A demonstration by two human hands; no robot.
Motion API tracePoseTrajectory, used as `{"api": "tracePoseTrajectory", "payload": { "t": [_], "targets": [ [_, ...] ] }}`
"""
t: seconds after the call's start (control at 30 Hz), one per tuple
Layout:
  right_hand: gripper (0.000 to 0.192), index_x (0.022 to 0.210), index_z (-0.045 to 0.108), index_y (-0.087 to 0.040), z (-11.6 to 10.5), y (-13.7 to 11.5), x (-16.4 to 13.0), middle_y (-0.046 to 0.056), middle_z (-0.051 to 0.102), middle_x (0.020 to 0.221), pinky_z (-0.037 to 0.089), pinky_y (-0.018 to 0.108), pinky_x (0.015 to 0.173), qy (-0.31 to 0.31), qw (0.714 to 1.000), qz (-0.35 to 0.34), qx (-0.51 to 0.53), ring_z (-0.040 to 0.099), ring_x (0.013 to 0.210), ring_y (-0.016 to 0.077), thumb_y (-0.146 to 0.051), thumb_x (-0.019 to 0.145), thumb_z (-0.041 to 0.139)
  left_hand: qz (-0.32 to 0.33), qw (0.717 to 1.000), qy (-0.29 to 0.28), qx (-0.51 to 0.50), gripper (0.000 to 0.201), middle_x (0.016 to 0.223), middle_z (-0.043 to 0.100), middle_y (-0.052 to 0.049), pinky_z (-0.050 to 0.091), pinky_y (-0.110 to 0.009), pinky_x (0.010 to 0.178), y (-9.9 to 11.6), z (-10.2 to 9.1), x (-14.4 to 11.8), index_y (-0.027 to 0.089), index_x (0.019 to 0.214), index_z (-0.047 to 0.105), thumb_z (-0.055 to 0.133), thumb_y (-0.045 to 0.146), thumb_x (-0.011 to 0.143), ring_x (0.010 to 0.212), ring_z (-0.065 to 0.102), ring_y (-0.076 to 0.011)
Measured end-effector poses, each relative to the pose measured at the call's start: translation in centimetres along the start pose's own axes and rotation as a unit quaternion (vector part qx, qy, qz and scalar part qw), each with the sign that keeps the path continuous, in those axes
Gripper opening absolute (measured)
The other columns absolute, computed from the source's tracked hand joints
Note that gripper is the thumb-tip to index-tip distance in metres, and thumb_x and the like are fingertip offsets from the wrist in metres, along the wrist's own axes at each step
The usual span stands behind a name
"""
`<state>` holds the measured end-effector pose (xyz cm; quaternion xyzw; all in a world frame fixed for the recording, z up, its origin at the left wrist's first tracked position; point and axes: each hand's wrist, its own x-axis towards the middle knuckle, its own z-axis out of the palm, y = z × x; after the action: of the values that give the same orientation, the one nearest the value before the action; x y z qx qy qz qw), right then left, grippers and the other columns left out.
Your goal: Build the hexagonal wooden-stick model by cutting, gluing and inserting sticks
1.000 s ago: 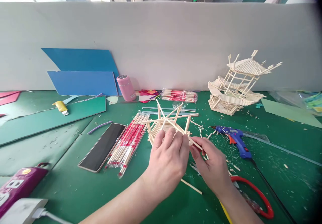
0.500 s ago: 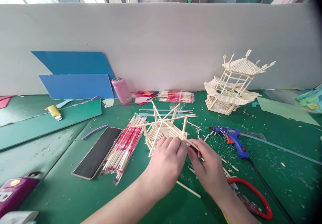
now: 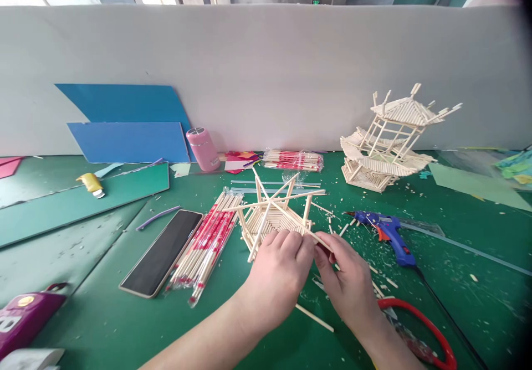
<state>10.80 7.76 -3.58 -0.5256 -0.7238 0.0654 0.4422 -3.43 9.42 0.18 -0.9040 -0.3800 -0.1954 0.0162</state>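
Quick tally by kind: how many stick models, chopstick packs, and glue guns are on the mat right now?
Stick models: 2, the held frame and the finished pagoda
Chopstick packs: 2, near, far
Glue guns: 1
Total: 5

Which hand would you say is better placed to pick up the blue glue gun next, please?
Probably the right hand: the glue gun lies just beyond it on that side, while the left hand is steadying the stick frame.
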Motion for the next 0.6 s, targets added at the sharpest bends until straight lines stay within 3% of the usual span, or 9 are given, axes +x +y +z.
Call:
{"api": "tracePoseTrajectory", "payload": {
  "t": [0.6],
  "targets": [
    [0.015, 0.099, 0.053, -0.017, 0.03, 0.27, -0.06, 0.008, 0.063, 0.088, 0.049, 0.029, 0.068, -0.009, 1.000, -0.008, -0.007, 0.060, 0.080, 0.0172, -0.021, 0.088, 0.044, -0.048, 0.998, -0.016, -0.026, 0.021, 0.076, 0.057, -0.005, 0.046, -0.032, 0.060, 0.22, 0.38, 0.10, 0.016, 0.092, 0.052, 0.038, 0.005, 0.080, 0.067, 0.053, -0.0202]
  ]
}}
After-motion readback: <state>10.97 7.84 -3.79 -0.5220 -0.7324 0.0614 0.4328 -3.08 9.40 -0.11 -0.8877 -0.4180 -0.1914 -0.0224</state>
